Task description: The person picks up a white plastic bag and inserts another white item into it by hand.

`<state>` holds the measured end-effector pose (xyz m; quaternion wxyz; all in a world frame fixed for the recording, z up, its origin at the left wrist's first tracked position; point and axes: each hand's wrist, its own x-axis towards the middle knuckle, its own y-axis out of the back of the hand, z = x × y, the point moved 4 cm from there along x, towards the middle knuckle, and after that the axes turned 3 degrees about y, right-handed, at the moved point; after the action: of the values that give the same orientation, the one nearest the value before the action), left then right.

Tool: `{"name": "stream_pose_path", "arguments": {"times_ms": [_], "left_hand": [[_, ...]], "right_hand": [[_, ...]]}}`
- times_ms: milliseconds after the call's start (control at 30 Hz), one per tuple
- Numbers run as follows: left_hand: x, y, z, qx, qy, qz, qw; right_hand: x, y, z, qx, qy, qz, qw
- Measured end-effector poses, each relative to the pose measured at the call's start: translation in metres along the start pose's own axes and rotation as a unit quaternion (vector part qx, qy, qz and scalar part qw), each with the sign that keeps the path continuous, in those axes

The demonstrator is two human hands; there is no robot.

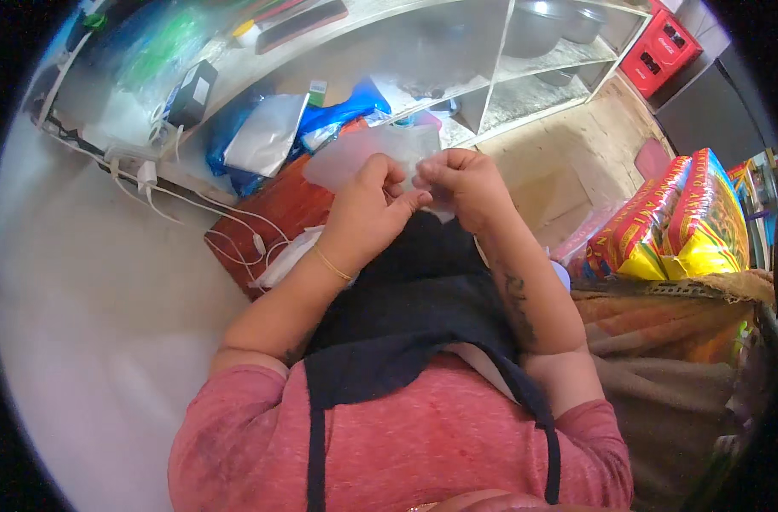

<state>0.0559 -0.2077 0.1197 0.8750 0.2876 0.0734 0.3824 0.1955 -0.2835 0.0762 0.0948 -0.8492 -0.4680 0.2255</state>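
Note:
A thin, translucent plastic bag (341,157) is in front of my chest, with both hands at its near edge. My left hand (385,201) is curled, thumb pointing right, with the bag's edge at its fingers. Close beside it, my right hand (472,182) pinches the clear plastic between thumb and fingertips, slightly blurred. The fingertips of the two hands are almost touching. Part of the bag is hidden behind my fingers. Below the hands hangs a black apron (421,281) over my pink shirt (427,441).
A red wooden surface (270,211) carries white cables (235,211). Ahead, a shelf unit (497,57) holds metal pots (533,29); a silvery plastic packet (267,134) lies nearer. Filled printed sacks (702,217) stand at right, a red crate (663,51) farther back.

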Motion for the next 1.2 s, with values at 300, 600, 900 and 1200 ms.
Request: {"name": "stream_pose_path", "arguments": {"times_ms": [300,600,900,1200], "left_hand": [[0.008,-0.003,-0.016,-0.003,-0.029,0.021,0.999],[0.022,0.027,-0.044,0.003,0.032,0.090,0.995],[0.016,0.015,-0.020,-0.188,0.085,0.045,0.978],[-0.012,0.035,0.023,-0.029,-0.291,-0.069,0.954]], "right_hand": [[0.008,0.002,0.023,0.039,0.017,-0.100,0.994],[-0.011,0.052,-0.035,-0.250,0.282,0.141,0.916],[-0.039,-0.040,-0.017,-0.445,0.396,-0.047,0.802],[-0.054,-0.029,-0.033,-0.417,0.229,-0.344,0.809]]}}
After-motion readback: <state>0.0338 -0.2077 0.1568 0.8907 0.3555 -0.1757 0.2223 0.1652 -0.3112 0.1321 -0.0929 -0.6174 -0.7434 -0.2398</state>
